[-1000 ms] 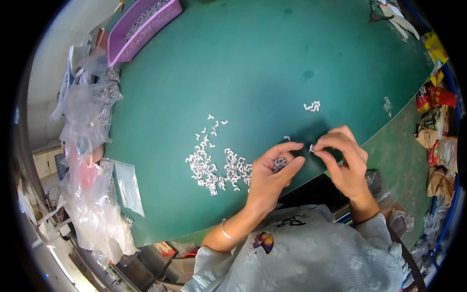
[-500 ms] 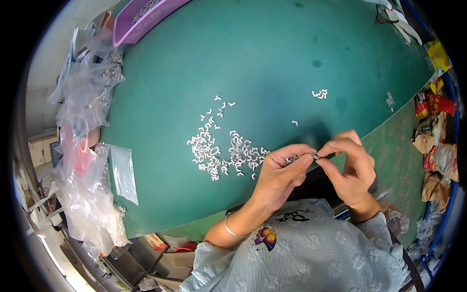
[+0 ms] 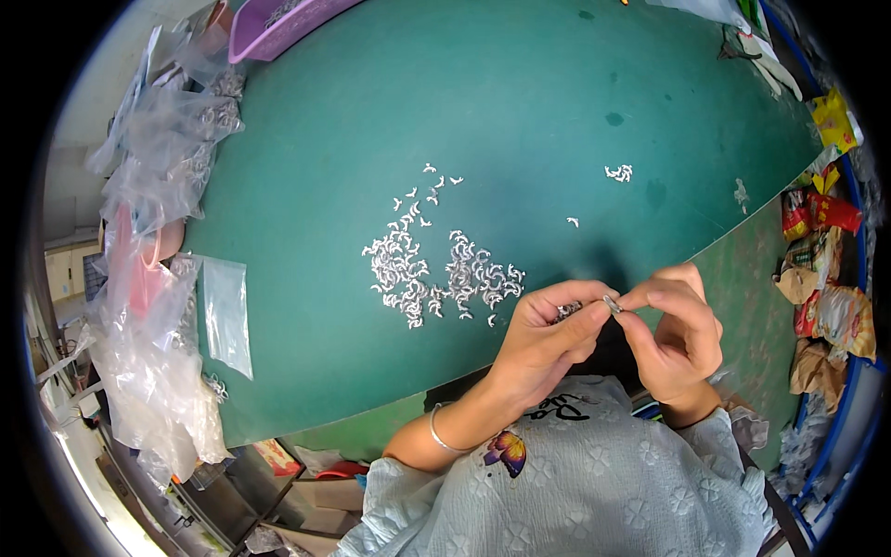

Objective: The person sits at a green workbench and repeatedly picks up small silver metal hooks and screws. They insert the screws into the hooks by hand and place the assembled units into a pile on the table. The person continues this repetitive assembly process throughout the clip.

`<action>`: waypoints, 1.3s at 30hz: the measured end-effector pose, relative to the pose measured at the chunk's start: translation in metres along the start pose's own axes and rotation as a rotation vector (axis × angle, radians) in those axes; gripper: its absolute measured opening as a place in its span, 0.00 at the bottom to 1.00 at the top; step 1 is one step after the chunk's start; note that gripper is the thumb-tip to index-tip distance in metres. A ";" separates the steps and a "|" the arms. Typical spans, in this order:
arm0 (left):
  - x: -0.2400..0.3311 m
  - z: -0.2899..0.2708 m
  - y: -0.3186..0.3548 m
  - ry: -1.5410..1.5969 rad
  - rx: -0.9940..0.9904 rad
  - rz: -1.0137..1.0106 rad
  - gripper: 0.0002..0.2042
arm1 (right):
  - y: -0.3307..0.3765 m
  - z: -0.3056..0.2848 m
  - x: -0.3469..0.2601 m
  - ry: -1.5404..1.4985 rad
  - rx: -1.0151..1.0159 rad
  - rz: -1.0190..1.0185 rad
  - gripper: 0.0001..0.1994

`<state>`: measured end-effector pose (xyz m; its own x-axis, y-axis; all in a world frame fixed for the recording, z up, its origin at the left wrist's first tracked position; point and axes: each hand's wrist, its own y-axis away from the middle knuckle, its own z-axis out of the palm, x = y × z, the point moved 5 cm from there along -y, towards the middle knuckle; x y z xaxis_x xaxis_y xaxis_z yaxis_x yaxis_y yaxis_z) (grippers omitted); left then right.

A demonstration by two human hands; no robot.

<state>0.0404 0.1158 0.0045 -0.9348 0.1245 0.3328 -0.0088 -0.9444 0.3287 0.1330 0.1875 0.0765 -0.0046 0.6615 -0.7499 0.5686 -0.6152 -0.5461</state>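
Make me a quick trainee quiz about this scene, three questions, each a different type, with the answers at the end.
1. True or false: the left hand holds several silver pieces.

2. Where in the view is the purple bin?
a) lower right
b) upper left
c) centre

3. Fill in: the right hand pinches a piece between a finger and its ____.

Key: 1. True. 2. b. 3. thumb.
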 end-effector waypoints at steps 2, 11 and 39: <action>0.001 0.001 0.001 -0.004 0.007 0.007 0.08 | 0.001 0.001 -0.001 0.006 0.000 -0.008 0.17; 0.008 -0.039 0.011 -0.340 0.426 0.123 0.09 | 0.034 0.018 0.059 -0.155 -0.090 0.497 0.15; 0.021 -0.034 0.012 -0.558 0.429 0.245 0.07 | -0.001 0.031 0.034 -0.013 -0.042 0.144 0.12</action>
<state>0.0085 0.0970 -0.0148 -0.5719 0.1697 0.8026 0.4226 -0.7777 0.4655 0.1069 0.1970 0.0399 0.0687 0.5619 -0.8243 0.5978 -0.6847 -0.4169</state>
